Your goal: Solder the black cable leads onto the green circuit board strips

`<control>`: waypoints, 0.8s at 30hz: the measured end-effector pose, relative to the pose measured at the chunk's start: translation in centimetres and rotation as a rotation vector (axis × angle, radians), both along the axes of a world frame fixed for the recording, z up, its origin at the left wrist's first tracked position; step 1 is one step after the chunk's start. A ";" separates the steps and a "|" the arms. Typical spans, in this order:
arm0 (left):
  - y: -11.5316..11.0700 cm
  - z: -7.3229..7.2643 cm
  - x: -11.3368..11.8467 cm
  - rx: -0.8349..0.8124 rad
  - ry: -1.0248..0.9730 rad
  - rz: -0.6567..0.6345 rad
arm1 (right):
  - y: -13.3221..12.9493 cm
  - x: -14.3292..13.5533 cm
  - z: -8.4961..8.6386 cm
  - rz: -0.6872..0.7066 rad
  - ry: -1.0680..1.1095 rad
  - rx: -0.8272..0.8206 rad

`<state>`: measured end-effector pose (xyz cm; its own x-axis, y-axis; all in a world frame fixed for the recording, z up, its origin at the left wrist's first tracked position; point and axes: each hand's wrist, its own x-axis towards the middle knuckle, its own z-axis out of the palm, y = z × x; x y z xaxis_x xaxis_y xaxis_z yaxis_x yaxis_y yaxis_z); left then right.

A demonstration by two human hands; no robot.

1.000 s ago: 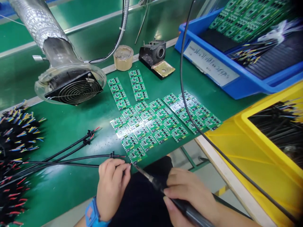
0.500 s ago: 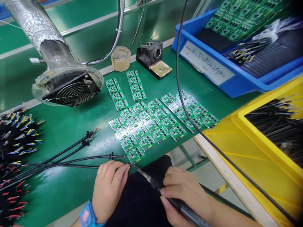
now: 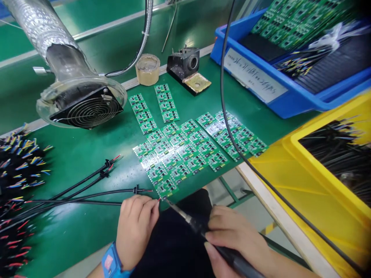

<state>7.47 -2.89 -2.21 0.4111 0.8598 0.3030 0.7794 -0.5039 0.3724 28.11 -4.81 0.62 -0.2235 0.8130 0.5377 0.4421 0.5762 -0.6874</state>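
Note:
My left hand (image 3: 137, 227) is closed on a black cable (image 3: 101, 203) near the table's front edge. The cable's red wire end shows just past my fingertips, at the corner of a green circuit board (image 3: 165, 189). In my right hand (image 3: 232, 235) is a soldering iron (image 3: 199, 227), its tip pointing up and left, near that same board corner. I cannot tell whether the tip touches the board. Several more cables with stripped red ends (image 3: 108, 166) lie to the left of the boards, with a black grommet on each visible end.
A fan hood (image 3: 89, 104) overhangs the left side. Cable bundles (image 3: 21, 166) lie at far left. Behind the boards are a tape roll (image 3: 147, 71) and an iron stand (image 3: 185, 67). Blue (image 3: 301, 104) and yellow (image 3: 278, 154) bins stand right; the iron's cord (image 3: 255, 170) crosses in front.
The soldering iron and my right hand have shifted slightly right and down, the tip drawing back a little from the wire. My left hand stays by the board corner.

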 end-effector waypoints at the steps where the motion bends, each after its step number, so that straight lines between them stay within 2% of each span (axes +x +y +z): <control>1: 0.0 0.0 0.0 0.004 0.004 0.001 | 0.0 0.1 0.0 -0.003 0.017 -0.019; 9: -0.4 -0.3 -1.1 -0.013 0.071 -0.075 | -0.3 -0.2 -1.3 0.003 0.077 -0.028; 15: -0.6 0.1 -1.6 0.004 0.111 -0.147 | 0.0 -0.2 -1.6 0.033 0.068 0.007; 24: -0.7 0.0 -1.1 -0.009 0.090 -0.109 | 0.3 -0.4 -1.8 0.054 0.030 0.040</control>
<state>6.40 -3.63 -2.23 0.5276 0.8109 0.2533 0.7503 -0.5846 0.3087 27.71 -4.49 -1.16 -0.2496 0.7779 0.5767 0.3892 0.6260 -0.6758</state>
